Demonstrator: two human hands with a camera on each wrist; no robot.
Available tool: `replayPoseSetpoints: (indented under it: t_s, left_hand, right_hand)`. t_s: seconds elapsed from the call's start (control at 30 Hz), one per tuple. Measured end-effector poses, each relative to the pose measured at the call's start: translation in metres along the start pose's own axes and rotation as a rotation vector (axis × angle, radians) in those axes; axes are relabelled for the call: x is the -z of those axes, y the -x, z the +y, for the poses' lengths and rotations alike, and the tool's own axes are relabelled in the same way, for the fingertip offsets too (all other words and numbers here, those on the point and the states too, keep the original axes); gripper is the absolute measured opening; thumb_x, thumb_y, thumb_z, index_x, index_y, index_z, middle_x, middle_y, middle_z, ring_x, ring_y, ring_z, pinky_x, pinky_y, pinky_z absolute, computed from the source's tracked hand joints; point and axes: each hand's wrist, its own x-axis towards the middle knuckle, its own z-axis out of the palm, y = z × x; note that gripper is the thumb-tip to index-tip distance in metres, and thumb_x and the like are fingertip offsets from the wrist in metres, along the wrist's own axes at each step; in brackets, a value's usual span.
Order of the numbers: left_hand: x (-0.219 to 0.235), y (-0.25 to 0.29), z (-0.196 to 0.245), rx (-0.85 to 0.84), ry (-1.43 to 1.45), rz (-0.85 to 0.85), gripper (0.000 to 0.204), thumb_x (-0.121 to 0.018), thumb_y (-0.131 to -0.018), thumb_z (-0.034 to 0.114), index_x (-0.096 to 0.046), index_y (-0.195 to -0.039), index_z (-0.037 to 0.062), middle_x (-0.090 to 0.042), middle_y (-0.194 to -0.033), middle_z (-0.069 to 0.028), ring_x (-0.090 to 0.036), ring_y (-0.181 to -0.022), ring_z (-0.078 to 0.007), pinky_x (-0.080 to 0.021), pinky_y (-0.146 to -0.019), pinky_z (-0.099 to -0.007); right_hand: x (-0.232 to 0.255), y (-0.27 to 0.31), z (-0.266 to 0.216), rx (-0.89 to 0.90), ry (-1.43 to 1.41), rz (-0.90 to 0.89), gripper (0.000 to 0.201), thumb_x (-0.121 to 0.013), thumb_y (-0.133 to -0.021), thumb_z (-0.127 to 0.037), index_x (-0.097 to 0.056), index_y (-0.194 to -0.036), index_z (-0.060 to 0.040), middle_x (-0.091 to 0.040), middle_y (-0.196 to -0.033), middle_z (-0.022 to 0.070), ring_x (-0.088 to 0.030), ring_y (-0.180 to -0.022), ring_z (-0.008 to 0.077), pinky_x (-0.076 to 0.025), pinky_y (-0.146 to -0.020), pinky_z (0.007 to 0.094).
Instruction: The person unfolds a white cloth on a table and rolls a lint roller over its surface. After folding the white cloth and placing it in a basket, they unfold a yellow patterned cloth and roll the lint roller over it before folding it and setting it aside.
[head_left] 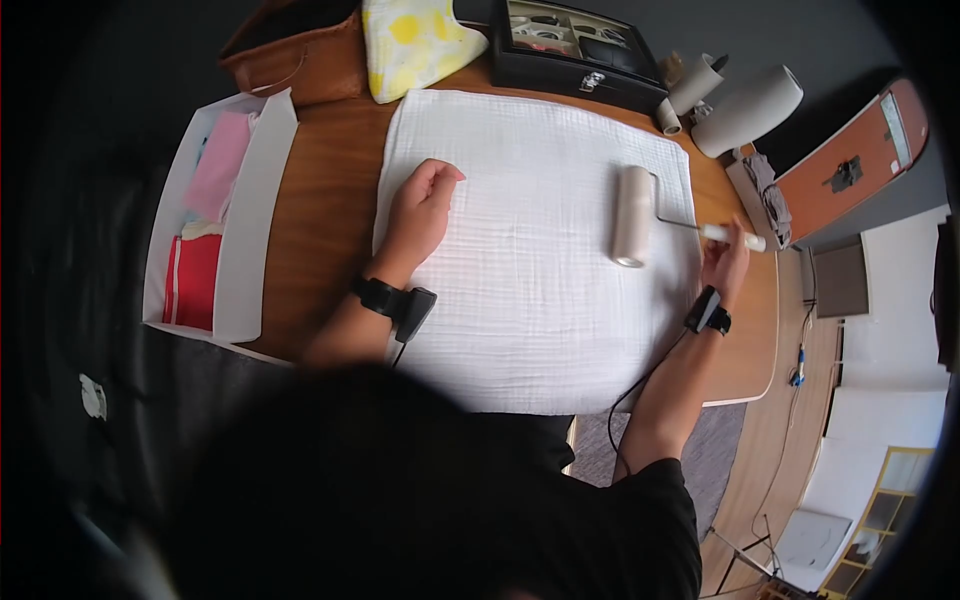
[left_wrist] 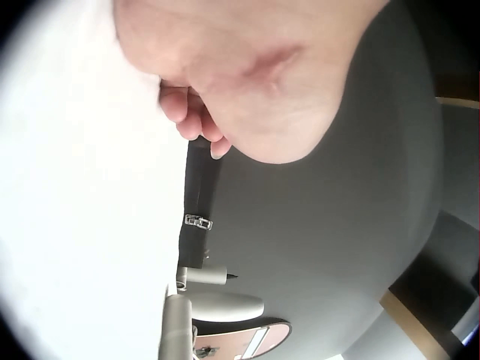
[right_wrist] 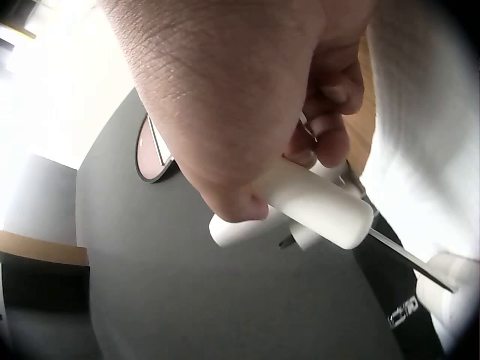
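A white textured cloth [head_left: 520,250] lies spread on the wooden table. On its left part rests the left hand [head_left: 420,208], its fingers curled with nothing visible in them; the left wrist view shows those curled fingertips [left_wrist: 187,116] beside the cloth. The right hand [head_left: 727,268], at the cloth's right edge, grips the white handle [right_wrist: 322,202] of a lint roller. The roller's pale cylinder [head_left: 632,217] is over the right part of the cloth, joined to the handle by a thin metal rod. Whether the cylinder touches the cloth is hard to tell.
A white box [head_left: 240,230] with pink and red fabric stands at the left. Along the back are a brown bag [head_left: 330,75], a yellow-patterned cloth [head_left: 410,50] and a black case [head_left: 575,75]. A white container [head_left: 750,110] and an orange-brown board [head_left: 840,180] stand at the right.
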Motion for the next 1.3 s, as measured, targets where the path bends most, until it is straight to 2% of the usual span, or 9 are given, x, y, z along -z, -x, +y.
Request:
replayPoseSetpoints:
  t_s: [0.23, 0.33, 0.47, 0.6, 0.7, 0.77, 0.9, 1.13, 1.3]
  left_hand:
    - [0.000, 0.000, -0.008, -0.022, -0.026, -0.023, 0.017, -0.060, -0.111, 0.019, -0.069, -0.108, 0.0044, -0.055, -0.081, 0.0053, -0.047, -0.072, -0.0051, -0.041, -0.065, -0.0235]
    - [0.000, -0.002, -0.010, -0.014, 0.038, -0.030, 0.017, -0.060, -0.111, 0.019, -0.069, -0.109, 0.0049, -0.060, -0.090, 0.0040, -0.050, -0.079, -0.0065, -0.043, -0.074, -0.0226]
    - [0.003, -0.002, -0.008, -0.003, -0.009, -0.039, 0.016, -0.060, -0.111, 0.018, -0.069, -0.109, 0.0048, -0.059, -0.087, 0.0046, -0.049, -0.078, -0.0061, -0.043, -0.073, -0.0227]
    - [0.002, -0.001, -0.008, -0.026, -0.007, -0.046, 0.015, -0.061, -0.110, 0.018, -0.069, -0.109, 0.0045, -0.058, -0.085, 0.0051, -0.048, -0.076, -0.0051, -0.043, -0.071, -0.0223]
    - [0.000, 0.000, -0.005, -0.023, -0.024, -0.037, 0.016, -0.062, -0.110, 0.018, -0.069, -0.108, 0.0041, -0.057, -0.084, 0.0054, -0.047, -0.074, -0.0047, -0.042, -0.068, -0.0224]
    - [-0.001, 0.001, -0.005, -0.033, -0.048, -0.032, 0.016, -0.063, -0.110, 0.019, -0.069, -0.108, 0.0037, -0.057, -0.083, 0.0055, -0.047, -0.073, -0.0047, -0.042, -0.067, -0.0227]
    - [-0.002, -0.001, -0.010, -0.080, -0.091, -0.024, 0.017, -0.063, -0.111, 0.019, -0.069, -0.108, 0.0033, -0.057, -0.083, 0.0053, -0.048, -0.073, -0.0048, -0.042, -0.066, -0.0235]
    - [0.005, -0.002, -0.010, -0.039, 0.037, -0.033, 0.020, -0.056, -0.113, 0.020, -0.069, -0.110, 0.0045, -0.051, -0.079, 0.0058, -0.045, -0.074, -0.0059, -0.041, -0.070, -0.0231]
    - [0.004, -0.002, -0.008, -0.032, 0.101, 0.015, 0.020, -0.054, -0.113, 0.018, -0.068, -0.115, 0.0041, -0.051, -0.082, 0.0050, -0.046, -0.077, -0.0066, -0.042, -0.072, -0.0228]
  right_hand:
    - [-0.110, 0.084, -0.006, -0.040, 0.452, -0.626, 0.028, -0.073, -0.102, -0.028, -0.078, -0.114, -0.0031, -0.073, -0.088, 0.0006, -0.062, -0.078, 0.0082, -0.045, -0.068, 0.0254]
    - [-0.135, 0.105, 0.004, -0.156, 0.438, -0.583, 0.028, -0.075, -0.101, -0.026, -0.079, -0.116, -0.0034, -0.071, -0.086, -0.0013, -0.059, -0.078, 0.0073, -0.042, -0.068, 0.0234]
    - [-0.114, 0.080, 0.008, -0.149, 0.197, -0.509, 0.028, -0.076, -0.101, -0.026, -0.080, -0.116, -0.0025, -0.065, -0.079, -0.0033, -0.053, -0.073, 0.0065, -0.039, -0.065, 0.0223]
    - [-0.054, 0.022, 0.012, -0.064, 0.036, -0.089, 0.033, -0.066, -0.105, -0.036, -0.077, -0.108, -0.0049, -0.054, -0.070, -0.0049, -0.049, -0.060, 0.0059, -0.035, -0.053, 0.0232]
    - [-0.013, -0.006, 0.009, -0.013, -0.159, 0.251, 0.029, -0.072, -0.100, -0.036, -0.068, -0.094, -0.0086, -0.052, -0.068, -0.0051, -0.048, -0.054, 0.0068, -0.034, -0.048, 0.0231]
    - [0.010, -0.015, 0.007, 0.029, -0.134, 0.338, 0.030, -0.072, -0.100, -0.036, -0.068, -0.093, -0.0076, -0.054, -0.069, -0.0025, -0.051, -0.054, 0.0082, -0.036, -0.048, 0.0234]
    - [0.013, -0.011, 0.001, 0.016, -0.004, 0.108, 0.030, -0.075, -0.100, -0.036, -0.068, -0.098, -0.0068, -0.062, -0.076, 0.0021, -0.057, -0.060, 0.0105, -0.040, -0.051, 0.0252]
    - [-0.113, 0.083, -0.003, -0.103, 0.310, -0.455, 0.029, -0.073, -0.100, -0.036, -0.077, -0.105, -0.0081, -0.074, -0.088, 0.0000, -0.063, -0.075, 0.0072, -0.040, -0.069, 0.0242]
    - [-0.133, 0.098, -0.001, -0.198, 0.198, -0.442, 0.029, -0.073, -0.102, -0.036, -0.076, -0.100, -0.0067, -0.072, -0.083, 0.0004, -0.060, -0.075, 0.0077, -0.042, -0.069, 0.0246]
